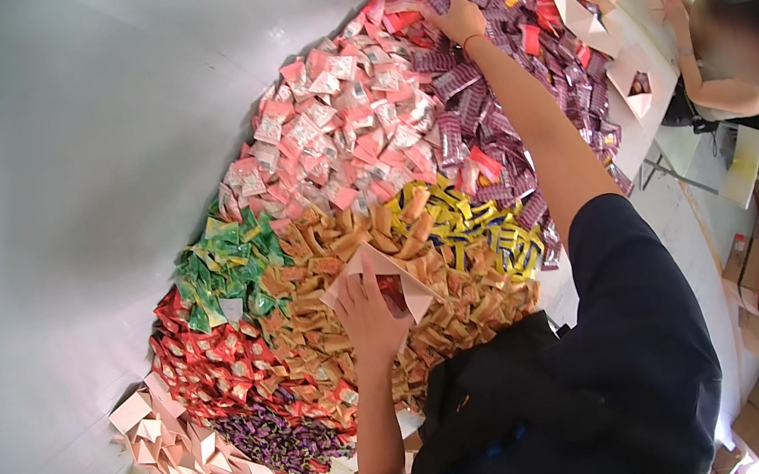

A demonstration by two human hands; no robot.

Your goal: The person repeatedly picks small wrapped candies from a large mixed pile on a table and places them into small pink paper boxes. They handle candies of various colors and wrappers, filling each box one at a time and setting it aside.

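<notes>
At the frame's centre, a pale-pink box (408,283) is held by the left hand (372,320), fingers slightly spread. Purple packets (459,81) at upper centre are reached by the right hand (461,17), fingers half-bent; whether any is gripped cannot be told.

left hand (370,318) holds open pink box (388,263); right hand (460,18) at purple packets (565,68)
</notes>
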